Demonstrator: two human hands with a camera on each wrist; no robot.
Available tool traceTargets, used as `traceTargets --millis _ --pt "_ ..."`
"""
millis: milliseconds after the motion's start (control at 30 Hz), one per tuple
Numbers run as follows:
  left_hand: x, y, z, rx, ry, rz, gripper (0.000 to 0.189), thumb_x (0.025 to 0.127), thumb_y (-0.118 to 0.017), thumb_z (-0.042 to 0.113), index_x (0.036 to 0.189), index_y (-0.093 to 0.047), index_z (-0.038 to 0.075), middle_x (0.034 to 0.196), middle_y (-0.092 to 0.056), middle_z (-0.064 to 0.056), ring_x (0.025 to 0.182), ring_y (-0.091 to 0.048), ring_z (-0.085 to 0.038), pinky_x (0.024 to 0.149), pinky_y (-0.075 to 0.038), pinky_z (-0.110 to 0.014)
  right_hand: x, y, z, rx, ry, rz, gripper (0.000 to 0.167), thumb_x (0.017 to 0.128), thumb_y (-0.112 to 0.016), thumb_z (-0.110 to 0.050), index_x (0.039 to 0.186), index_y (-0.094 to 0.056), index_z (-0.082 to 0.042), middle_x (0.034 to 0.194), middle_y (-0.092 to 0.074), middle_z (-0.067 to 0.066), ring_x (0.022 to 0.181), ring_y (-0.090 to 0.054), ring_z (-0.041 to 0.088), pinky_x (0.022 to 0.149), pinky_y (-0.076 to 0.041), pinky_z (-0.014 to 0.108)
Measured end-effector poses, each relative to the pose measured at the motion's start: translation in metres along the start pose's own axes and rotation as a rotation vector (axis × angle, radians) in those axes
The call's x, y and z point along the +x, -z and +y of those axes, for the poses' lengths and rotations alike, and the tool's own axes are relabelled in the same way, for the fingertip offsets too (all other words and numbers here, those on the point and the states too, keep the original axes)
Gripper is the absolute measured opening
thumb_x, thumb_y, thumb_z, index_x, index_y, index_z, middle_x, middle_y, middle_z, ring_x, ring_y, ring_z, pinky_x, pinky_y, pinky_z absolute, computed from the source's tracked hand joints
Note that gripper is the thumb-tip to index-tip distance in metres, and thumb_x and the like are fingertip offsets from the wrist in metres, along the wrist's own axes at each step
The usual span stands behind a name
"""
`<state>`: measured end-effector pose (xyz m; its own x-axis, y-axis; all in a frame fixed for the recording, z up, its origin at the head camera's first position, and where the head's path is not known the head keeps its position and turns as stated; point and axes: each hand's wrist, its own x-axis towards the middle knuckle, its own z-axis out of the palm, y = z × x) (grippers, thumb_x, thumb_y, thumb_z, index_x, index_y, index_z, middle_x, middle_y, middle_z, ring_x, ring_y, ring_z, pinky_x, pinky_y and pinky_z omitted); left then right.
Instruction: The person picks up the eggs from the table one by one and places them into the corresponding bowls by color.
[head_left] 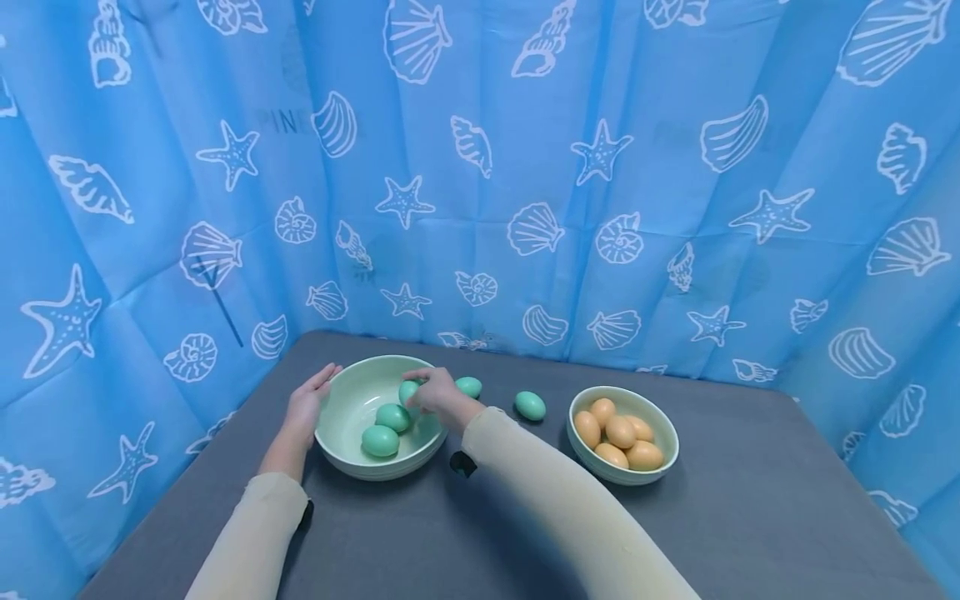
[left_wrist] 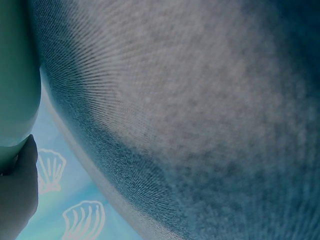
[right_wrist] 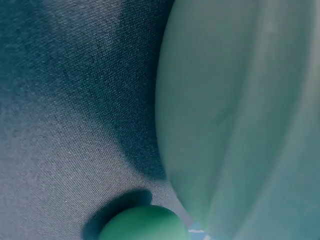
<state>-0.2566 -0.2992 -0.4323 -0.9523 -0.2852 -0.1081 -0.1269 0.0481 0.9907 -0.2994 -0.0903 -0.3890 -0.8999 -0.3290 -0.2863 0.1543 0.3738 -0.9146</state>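
A large pale green bowl [head_left: 352, 458] stands on the left of the table with green eggs [head_left: 380, 441] in it. My left hand [head_left: 303, 408] rests against its left side with the fingers extended; in the left wrist view the hand [left_wrist: 19, 192] touches the bowl wall [left_wrist: 17, 95]. Over the bowl's right rim, my right hand [head_left: 437, 393] pinches a green egg [head_left: 408, 392] just inside the bowl. Its fingertips partly cover that egg. The right wrist view shows the bowl's outer wall [right_wrist: 215, 110] and a green egg [right_wrist: 145, 225] on the cloth, not the fingers.
Outside the bowl, two green eggs lie on the grey cloth: one egg [head_left: 468, 387] behind my right hand, another egg [head_left: 530, 406] farther right. A smaller bowl [head_left: 630, 477] to the right holds several orange-tan eggs [head_left: 620, 432]. A blue shell-patterned curtain [head_left: 480, 200] hangs behind the table.
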Motion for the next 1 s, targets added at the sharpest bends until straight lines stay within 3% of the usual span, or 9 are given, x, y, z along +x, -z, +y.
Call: traceTargets --millis 333,633,833,1000 --pt "-0.001 -0.003 0.002 0.006 0.002 0.011 0.048 0.107 -0.029 0.01 0.154 -0.023 0.008 0.157 -0.027 -0.01 0.146 -0.016 -0.026 0.119 -0.015 -0.04 0.021 -0.011 0.005 -0.092 -0.034 0.076 0.047 0.084 -0.067 0.01 0.126 -0.066 -0.012 0.146 -0.044 0.014 0.128 -0.046 0.034 0.102 -0.045 0.044" --pt "-0.002 -0.002 0.002 0.002 0.019 0.026 0.047 0.107 -0.029 0.012 0.154 -0.024 0.009 0.156 -0.029 -0.008 0.146 -0.016 -0.026 0.119 -0.015 -0.041 0.019 -0.013 0.009 -0.115 0.004 0.024 0.047 0.082 -0.067 0.013 0.124 -0.067 -0.009 0.142 -0.05 0.013 0.127 -0.048 0.032 0.097 -0.049 0.039" --pt "-0.002 -0.002 0.002 0.012 0.024 0.033 0.047 0.107 -0.029 0.013 0.154 -0.024 0.01 0.156 -0.029 -0.008 0.146 -0.016 -0.027 0.119 -0.014 -0.043 0.021 -0.014 0.014 -0.178 0.016 -0.036 0.044 0.082 -0.069 0.012 0.121 -0.069 -0.008 0.141 -0.05 0.013 0.114 -0.057 0.027 0.087 -0.054 0.035" --pt "-0.003 -0.001 0.002 0.014 0.013 0.032 0.047 0.107 -0.028 0.011 0.154 -0.024 0.009 0.156 -0.029 -0.009 0.146 -0.017 -0.027 0.118 -0.015 -0.042 0.022 -0.017 0.015 -0.207 0.033 -0.04 0.04 0.082 -0.07 0.011 0.118 -0.071 -0.008 0.137 -0.053 0.013 0.112 -0.059 0.026 0.086 -0.055 0.035"
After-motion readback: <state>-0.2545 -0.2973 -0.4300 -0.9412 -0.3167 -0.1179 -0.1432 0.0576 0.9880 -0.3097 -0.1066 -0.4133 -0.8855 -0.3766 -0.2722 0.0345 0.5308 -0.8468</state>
